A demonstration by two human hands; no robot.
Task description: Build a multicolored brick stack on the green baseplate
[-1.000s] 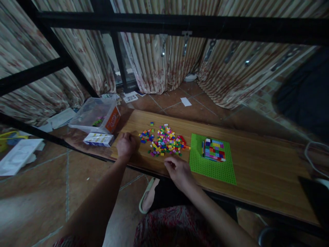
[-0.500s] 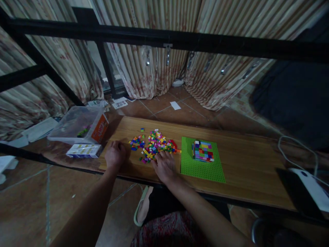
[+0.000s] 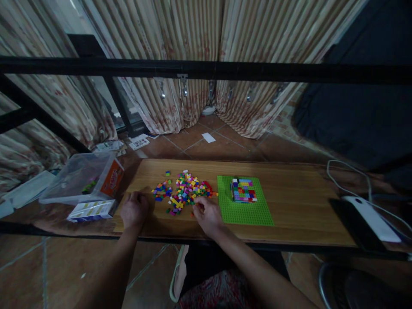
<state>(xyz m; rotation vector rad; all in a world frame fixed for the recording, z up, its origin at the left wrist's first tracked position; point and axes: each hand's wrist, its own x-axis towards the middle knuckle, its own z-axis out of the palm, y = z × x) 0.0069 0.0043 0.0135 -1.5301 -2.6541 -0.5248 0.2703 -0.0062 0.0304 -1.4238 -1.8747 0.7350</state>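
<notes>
My left hand point(image 3: 133, 210) rests closed on the left end of the wooden board, its fingers curled; anything inside them is hidden. Several loose toy bricks point(image 3: 186, 189) in many colours lie in a heap between my hands. At the heap's near right edge, my right hand point(image 3: 208, 216) is closed in a pinch, with a small orange-red toy brick point(image 3: 200, 206) seemingly at its fingertips. Just to its right lies a green studded baseplate point(image 3: 243, 216). A multicoloured block of joined bricks point(image 3: 244, 190) stands on the baseplate, with an inner gap.
The wooden board point(image 3: 299, 201) carries all this. Left of it are a clear plastic bin point(image 3: 71, 178) with an orange label and a white-and-blue box point(image 3: 92, 211). A white device point(image 3: 370, 219) with a cable lies at right. A black rail point(image 3: 199, 71) crosses beyond the board.
My right hand has drawn back slightly from the heap, its fingers now pinched. My left hand stays closed on the board. The camera view has turned, shifting the scene leftward.
</notes>
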